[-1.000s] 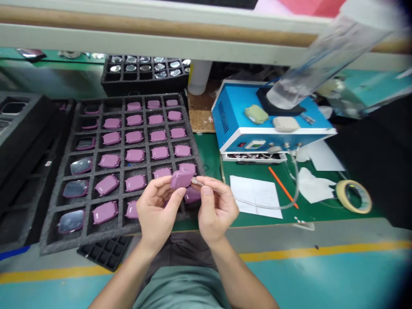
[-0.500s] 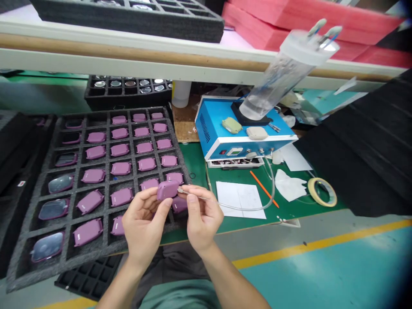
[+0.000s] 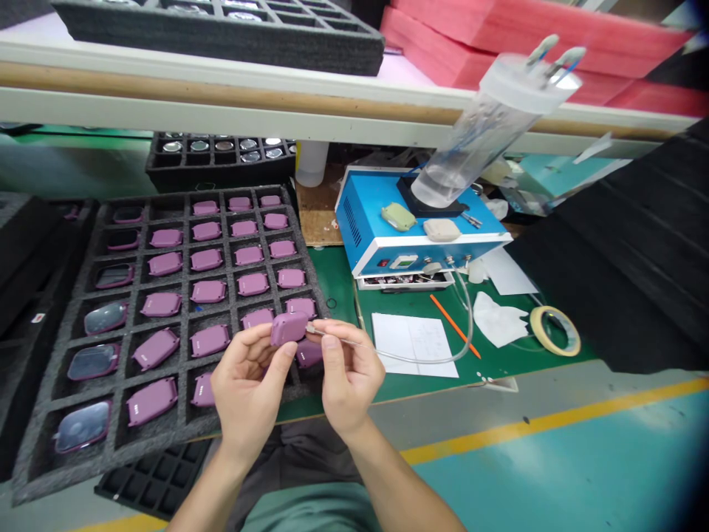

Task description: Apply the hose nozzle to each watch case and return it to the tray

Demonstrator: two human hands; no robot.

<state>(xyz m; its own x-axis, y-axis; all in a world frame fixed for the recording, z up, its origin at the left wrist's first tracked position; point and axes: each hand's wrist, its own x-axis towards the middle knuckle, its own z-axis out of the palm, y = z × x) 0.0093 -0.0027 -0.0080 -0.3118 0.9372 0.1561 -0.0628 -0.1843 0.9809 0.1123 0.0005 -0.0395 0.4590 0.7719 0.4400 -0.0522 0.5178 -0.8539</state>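
Observation:
My left hand (image 3: 249,384) pinches a small purple watch-shaped case (image 3: 289,327) between thumb and fingers, just above the front edge of a black foam tray (image 3: 111,443). My right hand (image 3: 348,369) is closed on a thin metal-tipped nozzle (image 3: 318,332) whose tip meets the case's right side. A clear tube (image 3: 432,358) runs from the nozzle back to a blue machine (image 3: 388,236). The tray's cells hold several more purple cases (image 3: 207,290).
A clear cylinder (image 3: 487,125) leans up from the blue machine. On the green mat lie a white paper (image 3: 413,343), an orange pencil (image 3: 454,325), a white cloth (image 3: 498,318) and a tape roll (image 3: 554,330). Another black tray (image 3: 216,159) holds round lenses. Black foam (image 3: 636,258) is stacked at right.
The view tilted up and shifted over the past second, so the bench now sits lower and further left. Both hands keep the same grips, nozzle tip at the case.

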